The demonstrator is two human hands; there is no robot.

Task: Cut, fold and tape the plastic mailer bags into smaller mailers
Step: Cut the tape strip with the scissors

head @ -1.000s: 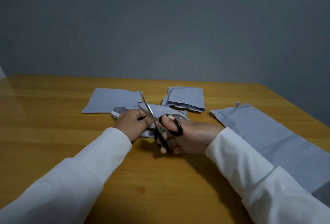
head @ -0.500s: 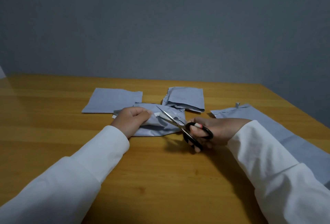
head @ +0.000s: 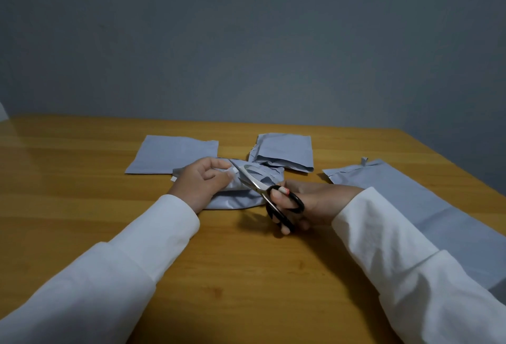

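A plain grey wall backs a wooden desk (head: 82, 234) seen from the person's head, looking forward and down. 4 grey plastic pieces lie on it. Toward the far edge, left of centre, a flat cut mailer piece (head: 172, 156) lies smooth. Just right of it, also near the far edge, a folded mailer (head: 284, 152) lies with a creased near edge. A long uncut mailer bag (head: 405, 201) runs along the right edge from mid-desk toward the near right corner. No tape is visible, so whether any piece has been taped cannot be told.

Progress, as a judgement: 2 pieces look cut or folded, 1 is under the blades, and the long bag appears untouched; the job seems roughly midway, with taping possibly still to come.

The crumpled mailer in work (head: 241, 195) sits at the centre of the desk, just in front of the 2 far pieces. The left hand (head: 204, 179) comes in from the near left, fingers curled, thumb and fingertips pinching a bunched fold of this mailer and lifting it slightly. The right hand (head: 309, 201) comes in from the near right, with its thumb through 1 black loop of the scissors (head: 262, 187) and its fingers wrapped about the other. The blades are parted and point toward the far left, over the mailer beside the left fingertips. Both sleeves are white.
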